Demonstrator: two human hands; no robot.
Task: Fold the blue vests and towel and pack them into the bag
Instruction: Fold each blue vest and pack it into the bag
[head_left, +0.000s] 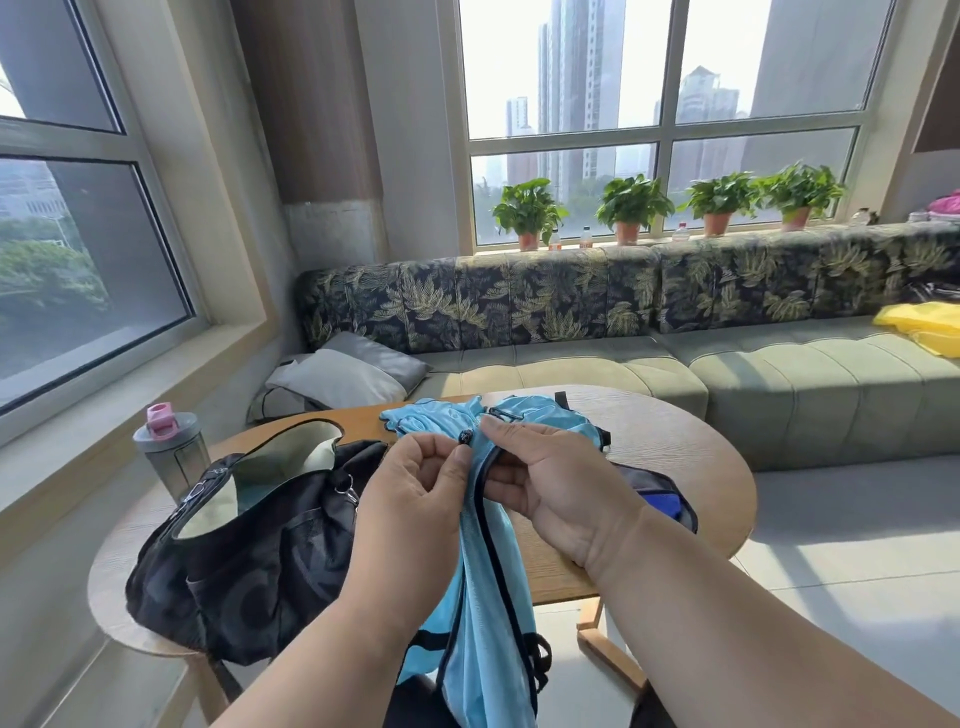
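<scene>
I hold up a light blue vest (483, 613) with dark trim over the near edge of the round wooden table (675, 447); it hangs down toward my lap. My left hand (415, 499) pinches its upper edge by a small dark toggle, and my right hand (550, 483) grips the trimmed edge beside it. More light blue fabric (431, 418) lies bunched on the table behind my hands. The black bag (249, 561) sits open on the table's left side, its pale lining showing. A dark piece with a bright blue patch (662, 501) lies under my right wrist.
A grey bottle with a pink lid (171, 452) stands left of the bag. A green sofa (779, 374) with a leaf-print back runs behind the table, with grey cushions (343, 379) at its left end and yellow fabric (924, 327) at the right. Potted plants line the windowsill.
</scene>
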